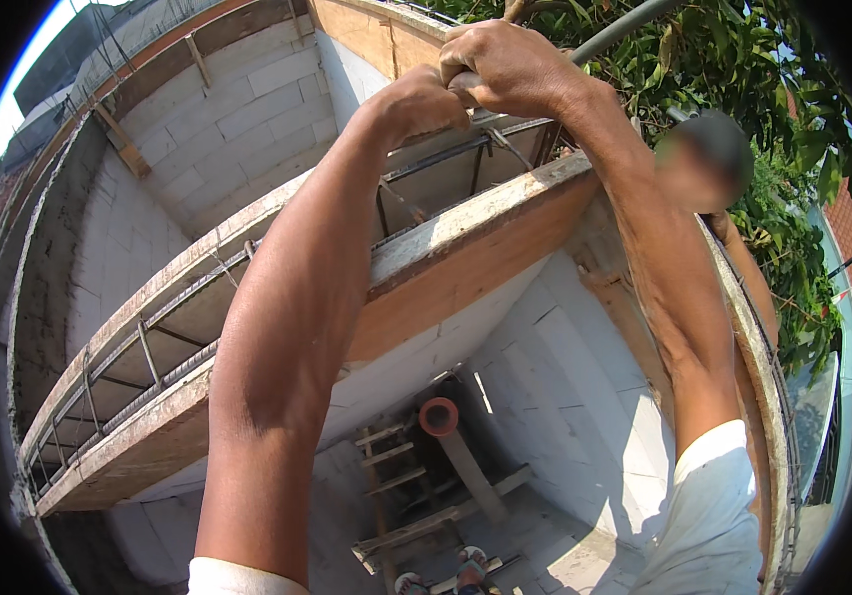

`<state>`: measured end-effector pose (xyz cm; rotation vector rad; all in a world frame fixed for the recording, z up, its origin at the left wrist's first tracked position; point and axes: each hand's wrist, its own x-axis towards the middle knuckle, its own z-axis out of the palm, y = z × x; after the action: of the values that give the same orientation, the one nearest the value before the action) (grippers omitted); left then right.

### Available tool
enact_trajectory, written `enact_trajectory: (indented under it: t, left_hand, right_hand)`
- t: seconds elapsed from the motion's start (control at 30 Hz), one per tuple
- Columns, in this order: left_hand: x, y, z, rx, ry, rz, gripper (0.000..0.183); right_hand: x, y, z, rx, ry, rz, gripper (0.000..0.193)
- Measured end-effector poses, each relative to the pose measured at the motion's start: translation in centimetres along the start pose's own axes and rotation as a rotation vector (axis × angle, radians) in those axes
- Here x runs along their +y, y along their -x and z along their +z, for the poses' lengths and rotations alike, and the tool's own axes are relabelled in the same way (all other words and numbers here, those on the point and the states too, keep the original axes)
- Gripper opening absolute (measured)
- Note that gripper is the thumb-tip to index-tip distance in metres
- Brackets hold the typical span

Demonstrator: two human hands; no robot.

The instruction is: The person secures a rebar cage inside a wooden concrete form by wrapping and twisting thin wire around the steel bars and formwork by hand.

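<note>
Left to centre: rebar cage [143,355] beside formwork board [485,238], below hands. Left hand [416,104] clenched, apparently round lower end of grey pipe [629,27]; contact partly hidden. Right hand [507,67] just beside it, fingers curled round same pipe, seemingly. Pipe slants up right from fists, toward foliage [793,59]. Likely stiff, fairly heavy, tip-led; smooth surface may slip. Better hold: hands spaced wider along shaft. Far right: co-worker [720,149].

A smooth, matt surface is shown by the grey pole [626,32]. The reinforcing bars [163,383] are made of dull metal, the formwork board [485,260] of wood, roughly crusted along its edge; the sleeve [711,501] is of matt cloth.
</note>
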<state>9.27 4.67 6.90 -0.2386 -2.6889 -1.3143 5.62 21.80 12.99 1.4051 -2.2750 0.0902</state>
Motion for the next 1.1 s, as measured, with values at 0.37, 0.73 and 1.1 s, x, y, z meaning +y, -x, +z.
enact_trajectory:
  t: [0.37, 0.73, 1.1]
  left_hand:
    - [-1.7, -1.8, 1.2, 0.089, 0.021, 0.086, 0.036]
    - [1.4, -0.6, 3.0, 0.254, -0.429, 0.163, 0.030]
    - [0.1, -1.1, 2.9, 0.328, -0.246, 0.156, 0.031]
  right_hand:
    - [4.8, 2.4, 3.4, -0.003, 0.029, 0.436, 0.019]
    - [3.3, 6.6, 3.2, 0.006, -0.072, 0.403, 0.031]
    - [1.9, 8.8, 3.6, 0.013, -0.185, 0.229, 0.025]
